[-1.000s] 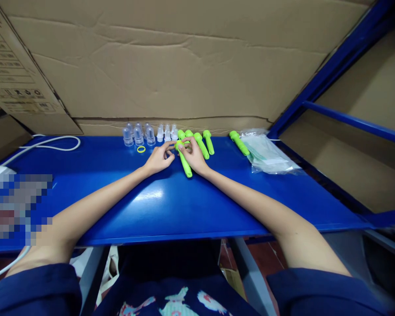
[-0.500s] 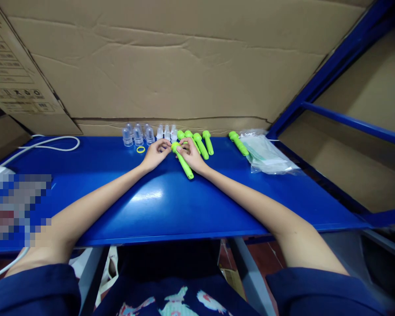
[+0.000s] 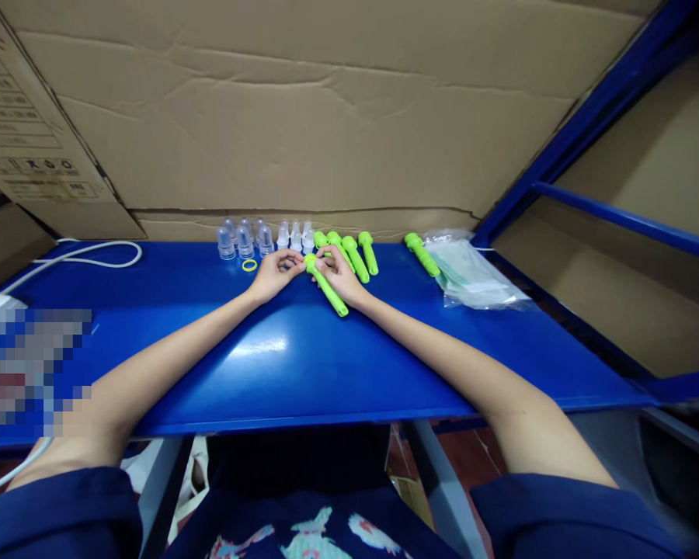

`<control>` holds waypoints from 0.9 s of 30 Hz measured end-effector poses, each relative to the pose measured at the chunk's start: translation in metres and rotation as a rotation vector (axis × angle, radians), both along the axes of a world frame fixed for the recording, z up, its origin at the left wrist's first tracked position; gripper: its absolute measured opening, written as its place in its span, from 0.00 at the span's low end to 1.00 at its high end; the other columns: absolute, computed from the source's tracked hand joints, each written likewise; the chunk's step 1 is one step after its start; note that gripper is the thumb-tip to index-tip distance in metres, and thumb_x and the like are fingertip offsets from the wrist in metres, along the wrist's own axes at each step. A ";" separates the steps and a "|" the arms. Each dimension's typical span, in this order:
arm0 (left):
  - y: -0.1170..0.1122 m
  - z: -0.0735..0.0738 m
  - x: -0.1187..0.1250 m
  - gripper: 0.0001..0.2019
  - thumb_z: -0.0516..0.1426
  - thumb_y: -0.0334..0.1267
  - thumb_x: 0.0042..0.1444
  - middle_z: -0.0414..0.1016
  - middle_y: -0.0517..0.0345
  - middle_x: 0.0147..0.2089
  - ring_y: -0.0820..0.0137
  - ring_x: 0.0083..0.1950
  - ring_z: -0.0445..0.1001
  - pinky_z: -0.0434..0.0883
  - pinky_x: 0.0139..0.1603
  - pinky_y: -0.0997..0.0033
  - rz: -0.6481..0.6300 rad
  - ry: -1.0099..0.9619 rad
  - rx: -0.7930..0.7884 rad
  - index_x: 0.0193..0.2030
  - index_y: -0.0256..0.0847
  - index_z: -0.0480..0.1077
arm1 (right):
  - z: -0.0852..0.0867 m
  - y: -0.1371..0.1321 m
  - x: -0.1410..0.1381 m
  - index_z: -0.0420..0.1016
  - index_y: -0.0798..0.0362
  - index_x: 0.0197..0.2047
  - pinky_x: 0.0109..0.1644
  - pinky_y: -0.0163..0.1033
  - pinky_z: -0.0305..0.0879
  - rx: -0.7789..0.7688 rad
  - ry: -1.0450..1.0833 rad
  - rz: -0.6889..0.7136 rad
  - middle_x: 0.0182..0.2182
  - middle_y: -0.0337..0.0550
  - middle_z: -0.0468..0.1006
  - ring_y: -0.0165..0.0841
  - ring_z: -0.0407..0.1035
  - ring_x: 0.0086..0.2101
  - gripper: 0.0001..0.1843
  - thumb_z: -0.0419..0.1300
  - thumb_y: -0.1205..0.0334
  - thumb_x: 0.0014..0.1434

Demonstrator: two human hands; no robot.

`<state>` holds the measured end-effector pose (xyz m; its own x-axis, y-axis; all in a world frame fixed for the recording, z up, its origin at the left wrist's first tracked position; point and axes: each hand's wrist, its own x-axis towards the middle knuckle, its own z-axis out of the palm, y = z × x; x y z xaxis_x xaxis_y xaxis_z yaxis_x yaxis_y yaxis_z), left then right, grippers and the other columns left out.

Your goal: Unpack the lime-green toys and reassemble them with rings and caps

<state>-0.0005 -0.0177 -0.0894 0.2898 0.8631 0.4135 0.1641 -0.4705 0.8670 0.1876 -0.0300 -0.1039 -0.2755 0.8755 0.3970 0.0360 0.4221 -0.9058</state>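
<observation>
Between my hands is a bright green plastic handle [image 3: 331,293] with a wider round head, its shaft slanting down to the right. My right hand [image 3: 339,276] is closed around its upper part. The fingers of my left hand [image 3: 276,273] are pinched together at the left edge of the head; anything small between them is hidden. A yellow ring [image 3: 249,265] lies on the table just left of my left hand. More green handles [image 3: 356,258] lie behind my right hand, partly covered by it.
Several clear plastic cups [image 3: 245,241] and smaller whitish cone-tipped pieces [image 3: 295,236] stand at the back of the blue table [image 3: 349,380]. Rightward lie another green handle [image 3: 422,254] and a clear bag [image 3: 471,272]. A white cable [image 3: 102,262] loops at left. Cardboard [image 3: 326,116] walls the back.
The lower end of the held green handle has swung slightly to the right. Both hands stay in nearly the same place, still at its head.
</observation>
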 end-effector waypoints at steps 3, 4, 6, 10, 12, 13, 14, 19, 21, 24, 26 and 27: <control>-0.001 0.001 -0.001 0.12 0.62 0.42 0.53 0.79 0.53 0.36 0.73 0.33 0.73 0.66 0.32 0.75 0.011 0.024 0.011 0.39 0.35 0.74 | 0.000 0.000 0.001 0.59 0.46 0.44 0.35 0.40 0.75 -0.005 0.011 0.007 0.33 0.38 0.74 0.32 0.73 0.30 0.28 0.61 0.33 0.56; -0.001 0.001 -0.001 0.12 0.62 0.42 0.53 0.79 0.53 0.36 0.73 0.32 0.73 0.66 0.32 0.75 0.015 0.033 0.014 0.40 0.35 0.75 | 0.000 0.000 0.001 0.60 0.46 0.44 0.35 0.40 0.75 -0.005 0.015 0.009 0.33 0.38 0.74 0.32 0.73 0.30 0.28 0.61 0.33 0.56; -0.001 0.002 -0.001 0.12 0.61 0.41 0.54 0.79 0.54 0.35 0.73 0.32 0.72 0.65 0.32 0.75 0.019 0.048 0.016 0.40 0.34 0.76 | 0.000 0.001 0.001 0.61 0.46 0.46 0.34 0.39 0.74 0.000 0.014 0.012 0.33 0.38 0.75 0.32 0.73 0.30 0.28 0.61 0.33 0.56; -0.003 0.002 0.000 0.12 0.61 0.42 0.54 0.79 0.54 0.35 0.73 0.32 0.72 0.65 0.33 0.74 0.018 0.053 0.011 0.40 0.34 0.76 | -0.001 0.002 0.003 0.62 0.47 0.47 0.33 0.37 0.73 0.010 0.007 0.021 0.34 0.39 0.74 0.31 0.73 0.30 0.27 0.60 0.34 0.58; -0.003 0.002 0.000 0.13 0.61 0.42 0.53 0.80 0.54 0.35 0.73 0.32 0.72 0.65 0.33 0.74 0.015 0.048 0.004 0.39 0.35 0.77 | -0.002 0.003 0.003 0.61 0.48 0.46 0.32 0.37 0.72 0.012 0.014 0.029 0.34 0.39 0.74 0.30 0.72 0.29 0.27 0.60 0.35 0.58; -0.003 0.002 0.000 0.13 0.62 0.42 0.53 0.80 0.54 0.35 0.73 0.32 0.72 0.65 0.33 0.74 0.013 0.044 0.002 0.39 0.35 0.77 | -0.002 0.003 0.003 0.61 0.48 0.46 0.32 0.36 0.72 0.010 0.016 0.031 0.34 0.39 0.74 0.30 0.72 0.29 0.27 0.61 0.36 0.58; -0.003 0.002 0.000 0.13 0.62 0.42 0.53 0.80 0.54 0.35 0.72 0.32 0.72 0.65 0.33 0.74 0.008 0.039 0.002 0.39 0.35 0.77 | -0.002 0.003 0.003 0.61 0.48 0.46 0.32 0.36 0.72 0.008 0.017 0.033 0.34 0.39 0.74 0.30 0.72 0.29 0.26 0.60 0.36 0.58; 0.000 -0.001 0.000 0.13 0.62 0.43 0.53 0.80 0.53 0.36 0.72 0.34 0.74 0.67 0.35 0.73 -0.017 0.038 0.017 0.39 0.34 0.77 | -0.003 0.004 0.004 0.60 0.47 0.45 0.30 0.35 0.70 -0.005 0.011 0.036 0.33 0.38 0.72 0.30 0.72 0.29 0.25 0.60 0.37 0.59; 0.001 -0.003 -0.001 0.14 0.61 0.44 0.53 0.80 0.53 0.36 0.71 0.34 0.74 0.67 0.36 0.73 -0.026 0.053 0.023 0.40 0.34 0.77 | -0.004 0.005 0.004 0.60 0.47 0.44 0.29 0.35 0.70 -0.002 0.002 0.040 0.33 0.38 0.72 0.30 0.72 0.29 0.24 0.60 0.37 0.59; 0.004 -0.005 -0.002 0.15 0.62 0.45 0.53 0.80 0.52 0.35 0.70 0.35 0.75 0.68 0.37 0.72 -0.053 0.070 0.017 0.41 0.34 0.78 | -0.005 0.006 0.004 0.60 0.47 0.43 0.29 0.35 0.69 0.014 -0.007 0.050 0.32 0.37 0.71 0.30 0.71 0.28 0.23 0.59 0.38 0.60; 0.005 -0.006 -0.003 0.15 0.62 0.45 0.53 0.81 0.51 0.37 0.69 0.36 0.76 0.70 0.38 0.71 -0.078 0.067 0.005 0.41 0.34 0.77 | -0.005 0.006 0.005 0.60 0.47 0.43 0.28 0.35 0.68 0.023 -0.015 0.054 0.32 0.37 0.71 0.30 0.71 0.28 0.23 0.58 0.38 0.61; 0.006 -0.006 -0.004 0.15 0.62 0.45 0.53 0.81 0.51 0.38 0.69 0.37 0.76 0.70 0.39 0.70 -0.089 0.064 0.002 0.40 0.34 0.77 | -0.005 0.006 0.005 0.59 0.47 0.43 0.28 0.35 0.67 0.026 -0.021 0.054 0.32 0.37 0.70 0.30 0.71 0.28 0.22 0.58 0.38 0.61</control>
<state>-0.0042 -0.0122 -0.0954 0.3912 0.8322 0.3929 0.1771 -0.4870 0.8552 0.1923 -0.0243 -0.1085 -0.3308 0.8485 0.4130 0.0318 0.4474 -0.8938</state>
